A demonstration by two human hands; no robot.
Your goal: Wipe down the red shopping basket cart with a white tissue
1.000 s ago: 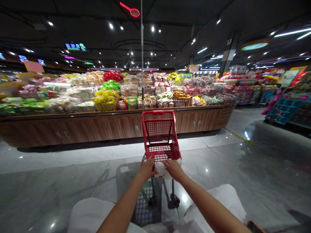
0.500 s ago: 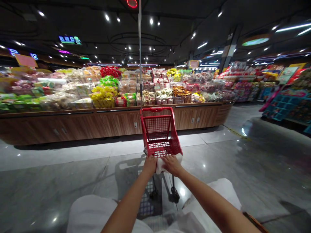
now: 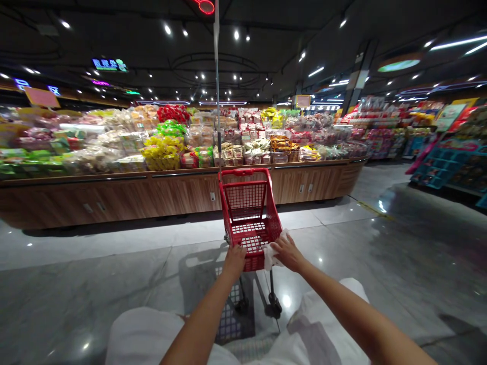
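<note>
A red plastic shopping cart (image 3: 248,202) with a grid basket stands right in front of me, its inside bare. My left hand (image 3: 235,259) is closed over the near rim at its left corner. At the near right corner my right hand (image 3: 286,251) presses a crumpled white cloth (image 3: 271,256) against the rim, fingers bent over it. Part of the cloth hangs below the fingers and some shows above them. Whether it is fabric or paper I cannot tell. Below the basket, black caster wheels (image 3: 274,304) rest on the floor.
Behind the cart runs a long wood-panelled display counter (image 3: 182,193) heaped with bagged goods. A thin pole (image 3: 218,81) rises beyond the cart. Blue racks (image 3: 437,162) stand at the right. Grey polished floor (image 3: 342,243) lies around the cart.
My right hand has slid right along the near rim with the white cloth, away from my left hand, to the right corner. The left hand stays on the rim.
</note>
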